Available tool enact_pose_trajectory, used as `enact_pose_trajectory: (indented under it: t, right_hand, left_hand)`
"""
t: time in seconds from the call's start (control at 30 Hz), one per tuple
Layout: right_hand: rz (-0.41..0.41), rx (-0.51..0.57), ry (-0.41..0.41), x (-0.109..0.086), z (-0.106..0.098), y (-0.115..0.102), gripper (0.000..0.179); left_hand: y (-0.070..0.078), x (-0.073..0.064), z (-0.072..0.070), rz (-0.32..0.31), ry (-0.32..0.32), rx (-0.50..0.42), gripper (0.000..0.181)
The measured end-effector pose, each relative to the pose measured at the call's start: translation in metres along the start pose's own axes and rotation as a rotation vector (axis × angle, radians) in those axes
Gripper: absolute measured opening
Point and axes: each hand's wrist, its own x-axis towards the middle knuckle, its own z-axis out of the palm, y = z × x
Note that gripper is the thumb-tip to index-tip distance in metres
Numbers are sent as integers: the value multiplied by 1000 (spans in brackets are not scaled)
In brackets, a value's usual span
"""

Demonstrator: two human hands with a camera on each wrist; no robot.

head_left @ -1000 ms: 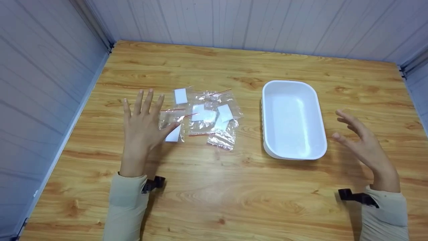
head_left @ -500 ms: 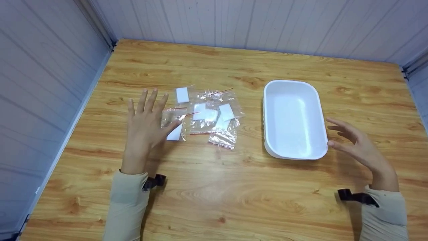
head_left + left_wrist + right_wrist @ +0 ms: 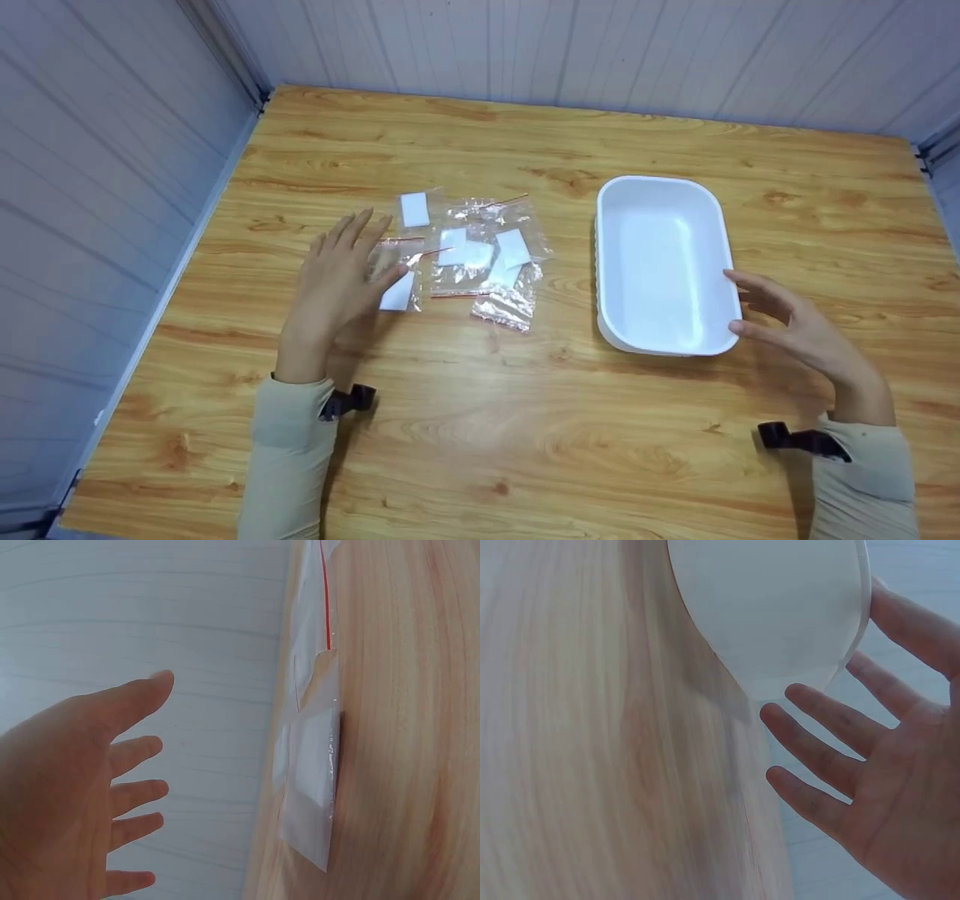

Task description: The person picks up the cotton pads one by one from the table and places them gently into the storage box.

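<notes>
Several clear zip bags [image 3: 457, 281] with red seal lines and flat white pieces inside lie on the table, partly overlapping. My left hand [image 3: 330, 289] hovers at their left, fingers spread, its thumb over a bag with a white piece [image 3: 397, 291]. In the left wrist view that hand [image 3: 67, 780] holds nothing and is apart from the bags [image 3: 313, 757]. A white plastic bin [image 3: 652, 270] stands to the right of the bags. At its right rim is my right hand [image 3: 814, 337], with thumb and index fingertips touching the edge and the other fingers [image 3: 810, 746] loosely extended.
The wood-grain table [image 3: 480, 420] extends in front of the bags and bin. Pale panel walls [image 3: 525, 45] rise behind it and on the left. Each wrist wears a black camera mount [image 3: 349, 403] over a beige sleeve [image 3: 289, 450].
My right hand has moved left, from apart from the bin to its right rim. My left hand has drifted slightly right, its fingers drawing closer together. The camera view has shifted a little.
</notes>
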Motion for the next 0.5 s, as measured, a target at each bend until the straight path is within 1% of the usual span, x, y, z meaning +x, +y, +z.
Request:
enact_pose_trajectory:
  t: [0.27,0.4,0.5]
  right_hand:
    - [-16,12,-27,0,1,0,66]
    - [-9,10,-16,0,1,-1,67]
    - [-8,12,-9,-1,1,-1,67]
  left_hand:
    - [-2,7,7,39,-50,-86,56]
    - [-5,13,7,57,-86,-124,51]
    - [-9,18,7,71,-93,-147,49]
